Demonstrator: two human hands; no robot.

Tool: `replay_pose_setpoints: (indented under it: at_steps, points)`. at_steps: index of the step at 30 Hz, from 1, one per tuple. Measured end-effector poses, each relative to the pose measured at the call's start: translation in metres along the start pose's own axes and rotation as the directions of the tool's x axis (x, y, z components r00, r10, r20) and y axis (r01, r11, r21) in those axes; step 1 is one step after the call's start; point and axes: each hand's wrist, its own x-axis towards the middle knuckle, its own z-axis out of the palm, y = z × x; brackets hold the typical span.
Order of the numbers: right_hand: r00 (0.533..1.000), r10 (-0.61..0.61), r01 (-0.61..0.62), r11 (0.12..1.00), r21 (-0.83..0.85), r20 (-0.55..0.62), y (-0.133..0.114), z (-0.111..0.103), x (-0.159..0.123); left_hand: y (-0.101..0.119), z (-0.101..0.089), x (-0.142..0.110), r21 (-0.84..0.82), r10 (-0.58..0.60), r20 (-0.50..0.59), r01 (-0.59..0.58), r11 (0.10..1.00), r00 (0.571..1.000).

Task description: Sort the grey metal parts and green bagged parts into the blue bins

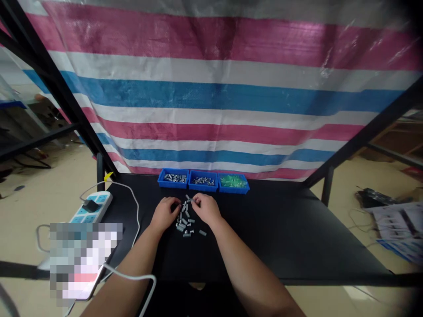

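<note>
A small heap of grey metal parts [185, 222] lies on the black table [280, 237] between my two hands. My left hand [165, 212] rests at the heap's left side with its fingers curled down onto the parts. My right hand [205, 207] is at the heap's right side, its fingertips pinched on one small grey part [189, 200] at the top of the heap. What the left fingers hold, if anything, is hidden.
Three blue bins stand in a row at the table's back: two with grey parts [173, 178] [202, 180], one with green parts [233, 182]. A power strip [91, 207] with white cable [135, 211] lies at left. A striped tarp [218, 88] hangs behind.
</note>
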Motion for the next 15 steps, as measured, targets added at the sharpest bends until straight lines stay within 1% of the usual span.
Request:
replay_pose_setpoints:
  at_steps: [2,5,7,9,11,12,15]
  points:
    - [0.998,-0.019,0.023,0.997,0.073,-0.064,-0.006,-0.002,0.013,0.001,-0.001,0.0,-0.006,0.004,0.0,-0.004,1.0,1.0]
    - [0.99,-0.04,0.066,0.979,0.194,-0.134,-0.018,0.001,0.043,0.001,-0.001,-0.001,-0.017,0.007,0.0,-0.007,1.0,1.0]
    - [0.989,-0.019,0.058,0.96,0.272,-0.144,-0.026,0.006,0.063,0.001,-0.002,-0.002,-0.031,0.006,0.001,-0.006,1.0,1.0]
    - [0.99,0.033,0.015,0.94,0.34,-0.134,-0.03,0.01,0.077,0.0,-0.003,-0.003,-0.059,0.001,0.006,-0.001,0.998,1.0]
    - [0.992,0.047,-0.002,0.937,0.349,-0.12,-0.03,0.014,0.079,-0.001,-0.004,-0.003,-0.108,-0.015,0.007,0.016,0.994,1.0]
    - [0.993,0.035,0.004,0.942,0.336,-0.11,-0.03,0.014,0.076,-0.002,-0.005,-0.004,-0.136,-0.028,0.004,0.029,0.99,1.0]
    - [0.999,-0.031,0.043,0.952,0.303,-0.043,-0.025,0.013,0.055,-0.003,-0.006,-0.004,-0.223,-0.08,-0.029,0.072,0.972,0.996]
